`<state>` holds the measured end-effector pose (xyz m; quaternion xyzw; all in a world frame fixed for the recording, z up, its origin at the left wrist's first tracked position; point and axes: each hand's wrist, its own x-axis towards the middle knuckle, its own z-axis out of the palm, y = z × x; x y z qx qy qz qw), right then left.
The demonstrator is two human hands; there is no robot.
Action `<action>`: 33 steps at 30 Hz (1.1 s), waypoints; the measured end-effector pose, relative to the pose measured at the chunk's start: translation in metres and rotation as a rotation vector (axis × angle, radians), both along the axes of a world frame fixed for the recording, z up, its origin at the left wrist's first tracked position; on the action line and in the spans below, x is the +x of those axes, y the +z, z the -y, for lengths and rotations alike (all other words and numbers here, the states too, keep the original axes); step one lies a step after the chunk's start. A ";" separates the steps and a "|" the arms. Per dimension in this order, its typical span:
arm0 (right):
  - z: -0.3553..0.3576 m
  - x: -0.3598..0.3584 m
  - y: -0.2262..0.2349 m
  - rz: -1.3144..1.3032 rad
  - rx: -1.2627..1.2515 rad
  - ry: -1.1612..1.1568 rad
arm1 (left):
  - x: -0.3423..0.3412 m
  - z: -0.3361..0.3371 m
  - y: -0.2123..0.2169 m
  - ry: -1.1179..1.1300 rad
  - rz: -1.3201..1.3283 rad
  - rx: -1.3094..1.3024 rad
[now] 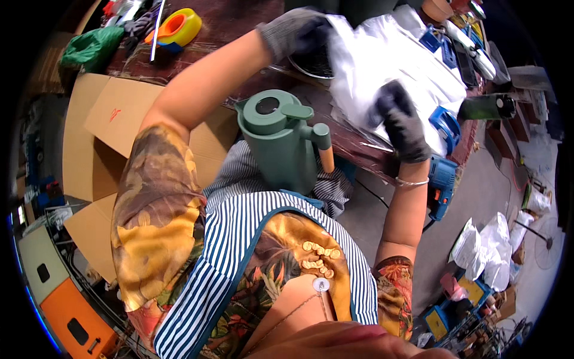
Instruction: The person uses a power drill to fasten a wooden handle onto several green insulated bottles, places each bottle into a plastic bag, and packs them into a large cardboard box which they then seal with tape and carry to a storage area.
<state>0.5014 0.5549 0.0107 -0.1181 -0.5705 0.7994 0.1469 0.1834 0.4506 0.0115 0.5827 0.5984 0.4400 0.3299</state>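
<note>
A thin white plastic bag [359, 75] hangs spread out above the table. In a grey glove with dark fingers, my left hand [297, 33] is closed on its upper left edge. Lower down on the right, my right hand [402, 119], gloved the same way, has its fingers curled against the bag; motion blurs the fingertips. A green insulated jug [278, 146] with a lid, spout and side handle stands upright in my lap, apart from both hands. Behind the held bag lie more white plastic sheets or bags [433, 78] on the table.
The dark red table [230, 42] holds a yellow and orange tape roll [185, 27] and a green plastic bundle [92, 46]. An open cardboard box [89, 143] is at my left. At the table's right edge are a blue power drill [442, 182] and a dark green bottle [484, 107].
</note>
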 end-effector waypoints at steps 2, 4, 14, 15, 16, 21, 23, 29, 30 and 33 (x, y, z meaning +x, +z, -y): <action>0.017 -0.007 0.000 0.062 0.029 0.106 | 0.012 0.054 0.018 0.216 0.617 -0.019; 0.038 -0.014 0.022 0.049 0.095 0.100 | 0.014 0.119 0.037 0.349 -0.019 0.156; 0.060 0.004 0.018 -0.205 1.195 0.005 | 0.152 0.227 -0.049 0.824 -0.415 0.400; 0.056 0.005 0.006 -0.177 1.165 -0.058 | 0.152 0.223 -0.049 0.798 -0.479 0.359; 0.058 0.009 -0.006 -0.180 1.142 -0.101 | 0.150 0.222 -0.049 0.784 -0.538 0.361; 0.099 0.004 -0.035 -0.168 1.101 -0.364 | 0.098 0.196 -0.061 0.968 -0.829 0.392; 0.096 -0.018 -0.043 -0.169 1.064 -0.401 | 0.068 0.171 -0.073 1.099 -0.772 0.392; 0.112 -0.004 -0.051 -0.072 1.083 -0.443 | 0.087 0.209 -0.104 1.021 -0.826 0.145; 0.114 0.007 -0.055 -0.100 1.073 -0.447 | 0.110 0.224 -0.091 0.944 -0.773 0.085; 0.129 0.030 -0.079 -0.059 0.976 -0.436 | 0.161 0.271 -0.076 0.525 -0.680 -0.080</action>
